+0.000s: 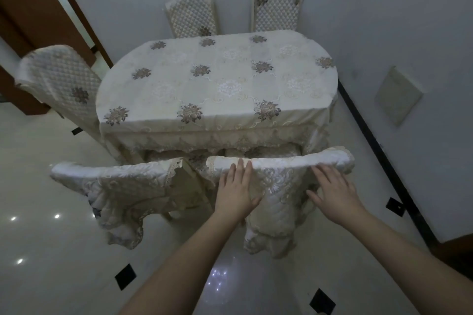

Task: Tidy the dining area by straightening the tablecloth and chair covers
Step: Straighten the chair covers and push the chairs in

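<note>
Pressing flat on the near right chair cover (pixel 279 186), the left hand (pixel 236 190) and right hand (pixel 335 193) lie with fingers released, seemingly gripping nothing. Smoothing outward evenly should settle it. Left, another cover (pixel 120 186) hangs rumpled; beyond, the tablecloth (pixel 217 79) drapes the worktop.
</note>
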`<act>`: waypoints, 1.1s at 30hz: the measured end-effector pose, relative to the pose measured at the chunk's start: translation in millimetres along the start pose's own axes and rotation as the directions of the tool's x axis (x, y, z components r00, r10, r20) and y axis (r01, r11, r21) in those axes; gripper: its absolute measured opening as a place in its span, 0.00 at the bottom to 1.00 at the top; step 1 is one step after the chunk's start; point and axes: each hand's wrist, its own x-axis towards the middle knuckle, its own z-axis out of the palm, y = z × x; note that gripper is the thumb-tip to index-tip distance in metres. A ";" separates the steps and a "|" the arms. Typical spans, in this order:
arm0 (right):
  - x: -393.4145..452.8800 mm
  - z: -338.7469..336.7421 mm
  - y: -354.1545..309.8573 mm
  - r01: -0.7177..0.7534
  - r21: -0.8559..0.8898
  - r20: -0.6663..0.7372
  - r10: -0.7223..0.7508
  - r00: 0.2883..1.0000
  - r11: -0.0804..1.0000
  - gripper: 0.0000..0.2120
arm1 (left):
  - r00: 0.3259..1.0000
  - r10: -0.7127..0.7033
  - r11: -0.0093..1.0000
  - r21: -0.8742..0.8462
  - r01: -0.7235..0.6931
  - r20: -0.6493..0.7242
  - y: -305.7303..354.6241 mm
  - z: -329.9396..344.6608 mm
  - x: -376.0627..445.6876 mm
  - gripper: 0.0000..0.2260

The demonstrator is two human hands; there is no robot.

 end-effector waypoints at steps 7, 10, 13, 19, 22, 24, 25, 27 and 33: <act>-53.9 -23.9 5.3 -0.170 0.020 -0.164 0.171 0.971 0.985 0.25 | 0.999 0.033 0.998 -0.049 -0.032 0.032 34.1 -27.2 -28.0 0.34; -76.2 -24.7 19.1 -0.170 -0.001 -0.166 0.167 0.972 0.985 0.25 | 0.996 0.090 0.996 -0.025 -0.089 0.024 61.3 -27.5 -45.2 0.35; -97.8 -25.3 34.7 -0.175 -0.014 -0.183 0.169 0.968 0.984 0.23 | 0.995 0.097 0.995 0.012 -0.097 -0.010 83.8 -26.0 -56.8 0.34; -136.1 -33.3 94.5 -0.189 -0.023 -0.214 0.180 0.960 0.982 0.26 | 0.982 0.138 0.989 0.072 -0.130 -0.129 147.4 -41.9 -66.8 0.34; -153.7 -44.7 134.2 -0.192 -0.005 -0.211 0.187 0.959 0.981 0.26 | 0.972 0.169 0.985 0.061 -0.161 -0.163 189.0 -48.5 -65.2 0.34; -166.6 -51.1 165.3 -0.194 0.012 -0.203 0.192 0.960 0.981 0.27 | 0.974 0.173 0.985 0.052 -0.167 -0.144 219.4 -48.2 -63.1 0.34; -171.7 -53.6 181.2 -0.190 0.018 -0.202 0.190 0.961 0.982 0.28 | 0.979 0.167 0.985 0.048 -0.163 -0.113 234.8 -46.8 -61.2 0.34; -180.6 -58.2 210.5 -0.190 0.037 -0.190 0.194 0.962 0.981 0.28 | 0.981 0.183 0.983 0.049 -0.180 -0.065 264.5 -43.1 -57.0 0.34; -194.1 -68.9 273.5 -0.196 0.086 -0.161 0.208 0.965 0.977 0.34 | 0.968 0.237 0.971 0.031 -0.235 -0.085 335.3 -38.1 -47.5 0.33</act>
